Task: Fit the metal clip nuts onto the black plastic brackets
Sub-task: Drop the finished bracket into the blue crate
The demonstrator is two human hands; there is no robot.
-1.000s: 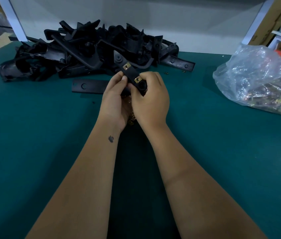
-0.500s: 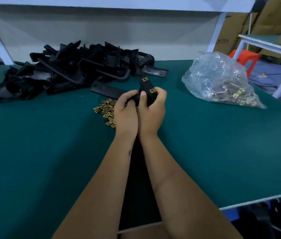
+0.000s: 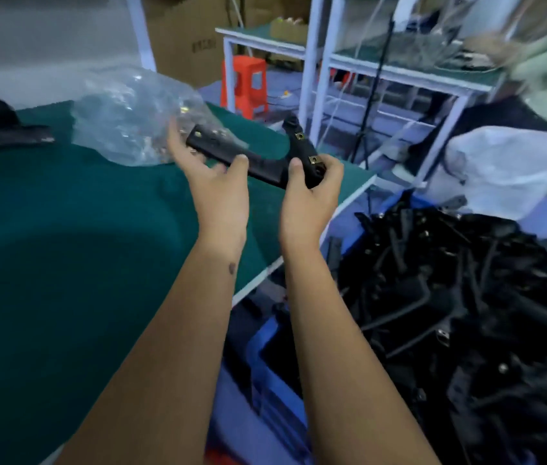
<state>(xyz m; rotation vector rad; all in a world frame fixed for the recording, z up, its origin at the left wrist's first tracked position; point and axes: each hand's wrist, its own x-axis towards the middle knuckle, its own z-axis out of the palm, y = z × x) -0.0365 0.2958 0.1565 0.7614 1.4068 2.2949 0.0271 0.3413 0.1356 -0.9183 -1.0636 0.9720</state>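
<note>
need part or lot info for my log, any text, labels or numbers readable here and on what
No text here reads for certain.
Cardboard box behind the bench: a dark printed mark, too blurred to read.
Bracket held in the left hand and right hand: no marking shows.
Clear plastic bag: no label shows.
</note>
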